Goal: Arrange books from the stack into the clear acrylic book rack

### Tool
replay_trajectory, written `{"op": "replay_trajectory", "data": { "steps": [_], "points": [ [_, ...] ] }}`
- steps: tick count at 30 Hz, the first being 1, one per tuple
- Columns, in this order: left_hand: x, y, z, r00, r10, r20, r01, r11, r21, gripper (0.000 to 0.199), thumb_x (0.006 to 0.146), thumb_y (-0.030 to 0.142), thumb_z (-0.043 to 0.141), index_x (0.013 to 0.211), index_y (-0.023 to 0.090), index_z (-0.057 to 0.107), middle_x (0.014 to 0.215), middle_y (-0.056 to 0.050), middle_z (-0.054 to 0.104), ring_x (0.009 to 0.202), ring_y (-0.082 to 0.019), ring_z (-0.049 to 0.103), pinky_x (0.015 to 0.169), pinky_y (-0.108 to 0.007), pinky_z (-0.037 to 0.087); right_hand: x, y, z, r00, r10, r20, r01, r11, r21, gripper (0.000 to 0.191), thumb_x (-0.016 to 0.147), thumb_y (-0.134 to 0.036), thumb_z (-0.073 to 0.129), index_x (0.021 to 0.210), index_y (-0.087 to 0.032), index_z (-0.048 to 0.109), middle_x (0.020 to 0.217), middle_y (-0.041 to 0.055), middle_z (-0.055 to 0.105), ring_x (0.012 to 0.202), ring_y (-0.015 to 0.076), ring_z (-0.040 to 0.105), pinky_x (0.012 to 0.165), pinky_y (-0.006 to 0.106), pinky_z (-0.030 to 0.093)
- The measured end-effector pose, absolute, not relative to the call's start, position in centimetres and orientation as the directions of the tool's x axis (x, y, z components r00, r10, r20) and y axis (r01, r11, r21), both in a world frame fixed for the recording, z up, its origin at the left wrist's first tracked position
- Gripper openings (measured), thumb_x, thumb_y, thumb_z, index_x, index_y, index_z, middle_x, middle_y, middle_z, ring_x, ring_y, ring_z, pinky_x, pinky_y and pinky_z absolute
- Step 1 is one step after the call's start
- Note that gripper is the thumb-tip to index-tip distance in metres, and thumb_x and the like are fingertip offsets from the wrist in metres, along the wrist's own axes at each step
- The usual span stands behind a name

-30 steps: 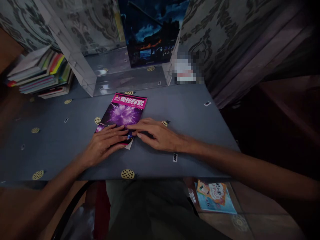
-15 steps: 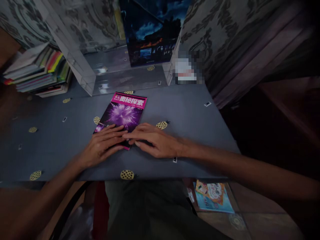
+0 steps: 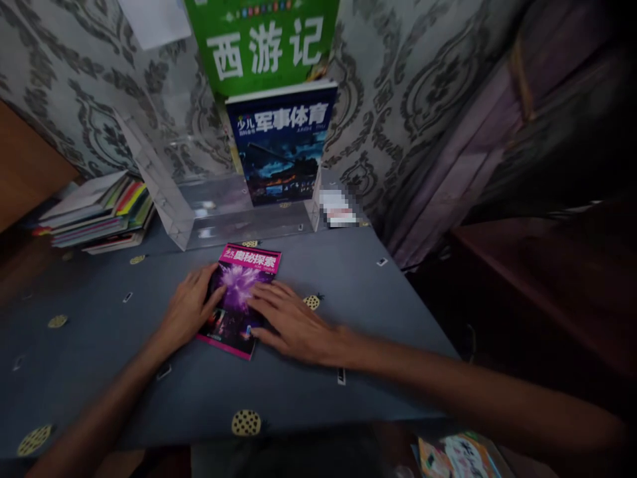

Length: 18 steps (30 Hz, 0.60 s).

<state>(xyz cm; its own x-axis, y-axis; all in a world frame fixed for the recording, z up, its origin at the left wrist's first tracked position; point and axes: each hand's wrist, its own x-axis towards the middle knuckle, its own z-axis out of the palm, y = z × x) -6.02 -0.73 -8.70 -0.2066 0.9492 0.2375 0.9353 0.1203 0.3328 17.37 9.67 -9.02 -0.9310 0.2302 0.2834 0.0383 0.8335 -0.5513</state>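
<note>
A thin book (image 3: 233, 335) with a purple burst on its black cover and a pink title band lies flat on the blue-grey table cover (image 3: 164, 411). My left hand (image 3: 188, 305) rests along its left side, thumb stretched over the cover and the other fingers by the edge. From the right, my right hand (image 3: 296, 325) lies with spread fingers on the cover. Neither hand grips the book, as far as I can see. Parts of its left and right edges are hidden under the fingers.
Behind, a clear acrylic rack (image 3: 182, 229) holds a dark blue book (image 3: 283, 153) upright, with a green book (image 3: 271, 50) above it. A pile of books (image 3: 97, 212) stands at the back left. Below the table's front edge lies a colourful book (image 3: 460, 458).
My view has tilted up, bringing the green book into sight. My hands, close together on the lower cover before, have moved apart to the book's two sides.
</note>
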Motion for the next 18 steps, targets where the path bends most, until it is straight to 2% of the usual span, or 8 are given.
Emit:
{"op": "replay_trajectory", "data": {
  "steps": [3, 6, 8, 10, 12, 14, 16, 18],
  "points": [
    [-6.2, 0.5, -8.6, -0.227, 0.940, 0.255, 0.899, 0.102, 0.425, 0.051, 0.093, 0.049, 0.052, 0.135, 0.019, 0.056, 0.126, -0.014, 0.067, 0.116, -0.034, 0.060, 0.104, -0.053, 0.044, 16.5, 11.0, -8.9, -0.892, 0.427, 0.150, 0.296, 0.801, -0.520, 0.074, 0.093, -0.054, 0.063, 0.145, -0.004, 0.046, 0.158, 0.0281, 0.033, 0.151, 0.0387, 0.022, 0.122, 0.059, 0.021],
    [-6.5, 1.5, -8.0, -0.381, 0.884, 0.271, 0.758, 0.130, 0.640, 0.046, 0.081, 0.045, 0.069, 0.122, 0.023, 0.064, 0.105, -0.008, 0.073, 0.099, -0.030, 0.065, 0.094, -0.044, 0.049, 16.0, 11.9, -8.6, -0.845, 0.528, 0.087, 0.409, 0.742, -0.531, 0.088, 0.090, -0.061, 0.063, 0.150, -0.002, 0.039, 0.162, 0.0301, 0.021, 0.153, 0.0424, 0.012, 0.122, 0.061, 0.018],
    [-6.7, 2.1, -7.6, -0.531, 0.828, 0.180, 0.537, 0.165, 0.827, 0.045, 0.072, 0.041, 0.078, 0.113, 0.024, 0.067, 0.091, -0.004, 0.073, 0.085, -0.025, 0.067, 0.080, -0.035, 0.052, 16.0, 12.1, -8.4, -0.838, 0.541, 0.070, 0.427, 0.730, -0.535, 0.093, 0.089, -0.062, 0.063, 0.151, 0.001, 0.036, 0.162, 0.0319, 0.019, 0.153, 0.0426, 0.011, 0.123, 0.059, 0.017],
    [-6.6, 2.5, -7.2, -0.608, 0.794, -0.014, 0.235, 0.197, 0.952, 0.043, 0.068, 0.037, 0.081, 0.106, 0.021, 0.068, 0.083, -0.002, 0.073, 0.076, -0.021, 0.068, 0.070, -0.029, 0.053, 16.1, 12.1, -8.3, -0.841, 0.537, 0.060, 0.427, 0.729, -0.536, 0.096, 0.088, -0.062, 0.064, 0.151, 0.004, 0.035, 0.161, 0.0338, 0.017, 0.153, 0.0424, 0.010, 0.124, 0.057, 0.016],
    [-6.1, 2.8, -6.7, -0.553, 0.800, -0.234, -0.044, 0.252, 0.967, 0.039, 0.065, 0.033, 0.083, 0.098, 0.017, 0.070, 0.078, -0.003, 0.073, 0.068, -0.020, 0.068, 0.064, -0.028, 0.054, 16.3, 12.0, -8.3, -0.846, 0.531, 0.050, 0.418, 0.719, -0.555, 0.097, 0.088, -0.061, 0.065, 0.152, 0.004, 0.033, 0.161, 0.0339, 0.016, 0.153, 0.0416, 0.010, 0.125, 0.055, 0.015],
    [-5.2, 2.8, -6.0, -0.430, 0.823, -0.372, -0.225, 0.301, 0.927, 0.035, 0.063, 0.030, 0.086, 0.091, 0.014, 0.071, 0.074, -0.005, 0.074, 0.062, -0.020, 0.069, 0.062, -0.029, 0.056, 16.6, 12.1, -8.4, -0.844, 0.535, 0.038, 0.411, 0.691, -0.595, 0.097, 0.089, -0.061, 0.064, 0.153, 0.004, 0.031, 0.162, 0.0328, 0.015, 0.154, 0.0401, 0.009, 0.125, 0.055, 0.013],
    [-4.1, 2.8, -5.4, -0.358, 0.854, -0.378, -0.314, 0.272, 0.910, 0.036, 0.060, 0.029, 0.088, 0.089, 0.013, 0.072, 0.075, -0.006, 0.075, 0.061, -0.020, 0.070, 0.061, -0.030, 0.058, 17.0, 12.4, -8.6, -0.835, 0.548, 0.036, 0.388, 0.636, -0.667, 0.098, 0.091, -0.064, 0.059, 0.156, 0.001, 0.025, 0.164, 0.0304, 0.012, 0.154, 0.0375, 0.008, 0.125, 0.054, 0.013],
    [-3.2, 2.9, -4.8, -0.361, 0.878, -0.313, -0.364, 0.176, 0.915, 0.040, 0.058, 0.031, 0.091, 0.090, 0.014, 0.074, 0.077, -0.005, 0.077, 0.064, -0.020, 0.072, 0.061, -0.028, 0.059, 17.4, 12.7, -8.9, -0.820, 0.569, 0.071, 0.326, 0.564, -0.758, 0.097, 0.093, -0.066, 0.054, 0.160, -0.006, 0.017, 0.166, 0.0248, 0.006, 0.155, 0.0341, 0.006, 0.125, 0.054, 0.015]
  ]
}}
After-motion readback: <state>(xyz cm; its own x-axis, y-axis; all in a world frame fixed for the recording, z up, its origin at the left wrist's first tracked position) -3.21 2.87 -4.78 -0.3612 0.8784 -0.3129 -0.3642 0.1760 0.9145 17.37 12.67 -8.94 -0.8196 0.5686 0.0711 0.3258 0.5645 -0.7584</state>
